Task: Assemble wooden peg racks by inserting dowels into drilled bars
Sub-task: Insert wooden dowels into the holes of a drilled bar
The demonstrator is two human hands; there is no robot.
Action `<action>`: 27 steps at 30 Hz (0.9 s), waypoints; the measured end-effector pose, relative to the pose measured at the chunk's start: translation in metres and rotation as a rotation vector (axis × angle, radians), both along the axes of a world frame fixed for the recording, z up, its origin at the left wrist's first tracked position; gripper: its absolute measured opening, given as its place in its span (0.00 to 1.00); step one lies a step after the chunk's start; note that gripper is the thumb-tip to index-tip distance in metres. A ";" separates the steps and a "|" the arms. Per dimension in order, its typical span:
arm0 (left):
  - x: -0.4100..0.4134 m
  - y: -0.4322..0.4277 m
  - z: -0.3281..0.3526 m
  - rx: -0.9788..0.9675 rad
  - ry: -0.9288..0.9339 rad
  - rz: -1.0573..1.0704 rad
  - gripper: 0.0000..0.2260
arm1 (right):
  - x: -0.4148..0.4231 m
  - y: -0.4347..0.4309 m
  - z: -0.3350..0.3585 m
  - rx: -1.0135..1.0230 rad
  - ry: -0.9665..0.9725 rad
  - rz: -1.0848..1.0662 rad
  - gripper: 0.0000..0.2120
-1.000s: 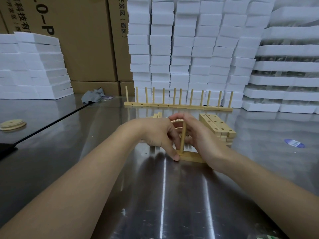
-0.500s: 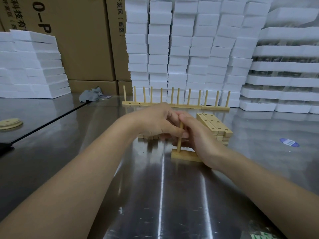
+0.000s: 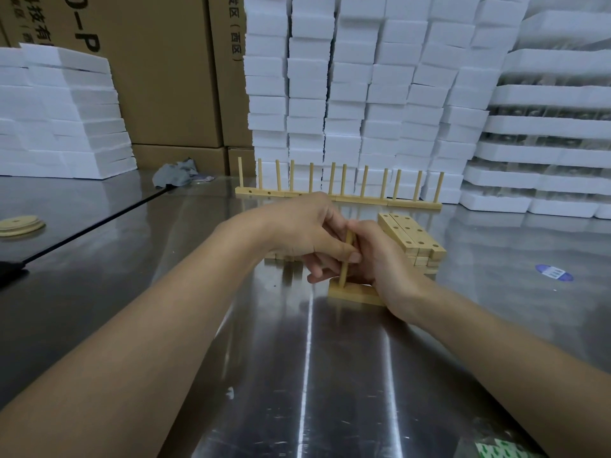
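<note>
Right, both hands are bunched together mid-table: the left hand pinches the upright dowel between thumb and forefinger, its other fingers tucked underneath. The right hand closes in from the other side, fingers curled and apparently wrapped round the same dowel, though the left knuckles hide part of that grip. The dowel's foot sits in the near end of a short bar lying flat on the steel table, with the right wrist over the bar's far end. Just behind the right hand is a stack of drilled bars. Further back, a row of finished racks stands in front of white foam blocks
</note>
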State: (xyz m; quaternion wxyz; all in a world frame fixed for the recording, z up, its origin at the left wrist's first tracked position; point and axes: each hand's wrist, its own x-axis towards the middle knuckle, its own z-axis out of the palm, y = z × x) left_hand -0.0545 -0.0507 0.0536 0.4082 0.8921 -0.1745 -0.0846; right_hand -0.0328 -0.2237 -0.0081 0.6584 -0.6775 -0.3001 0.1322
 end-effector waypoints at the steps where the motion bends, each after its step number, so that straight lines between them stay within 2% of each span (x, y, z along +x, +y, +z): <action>1: 0.000 0.000 0.000 0.006 -0.006 0.003 0.07 | 0.001 0.000 0.000 -0.001 0.001 -0.002 0.29; 7: -0.004 0.004 -0.009 0.024 -0.107 -0.008 0.03 | 0.000 0.002 0.002 -0.041 -0.093 0.054 0.28; 14: -0.003 0.001 -0.006 0.129 -0.163 -0.049 0.04 | -0.006 0.002 0.007 0.008 -0.059 0.150 0.30; 20: -0.019 -0.002 -0.008 0.056 -0.143 0.016 0.07 | -0.019 0.000 0.015 -0.057 -0.009 0.015 0.30; 23: -0.021 -0.001 -0.030 0.011 -0.254 0.090 0.08 | -0.016 -0.004 0.011 -0.126 -0.014 -0.011 0.30; 27: -0.014 -0.001 -0.055 -0.064 -0.380 0.117 0.06 | -0.007 -0.003 0.003 -0.201 -0.114 -0.101 0.28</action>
